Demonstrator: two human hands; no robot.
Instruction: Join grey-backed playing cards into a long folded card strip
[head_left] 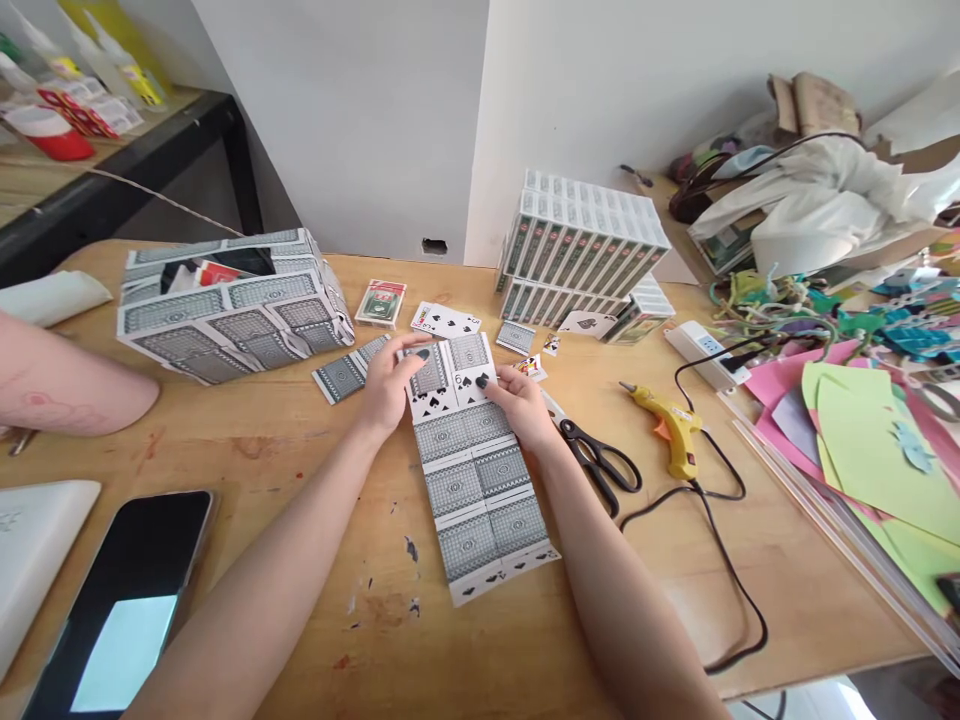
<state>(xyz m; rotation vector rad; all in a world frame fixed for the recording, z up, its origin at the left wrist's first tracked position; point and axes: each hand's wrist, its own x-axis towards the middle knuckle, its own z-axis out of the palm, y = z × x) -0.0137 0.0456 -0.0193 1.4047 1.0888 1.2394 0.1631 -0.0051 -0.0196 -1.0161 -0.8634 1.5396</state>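
A long panel of joined playing cards lies tilted in front of me, mostly grey patterned backs, with spade faces near its far end and along its near edge. My left hand grips its far left corner, thumb on top. On the far right edge, my right hand pinches the panel with its thumb over a spade card; its other fingers are partly hidden beneath. Face-down cards lie beside my left hand. Just beyond the panel are face-up cards. Black-handled scissors rest by my right forearm, blades partly hidden.
A box built from cards stands at left, near a card pack. Stacked card packs stand at the back. On the right are a yellow glue gun with its cord, a power strip and coloured paper. A phone lies front left.
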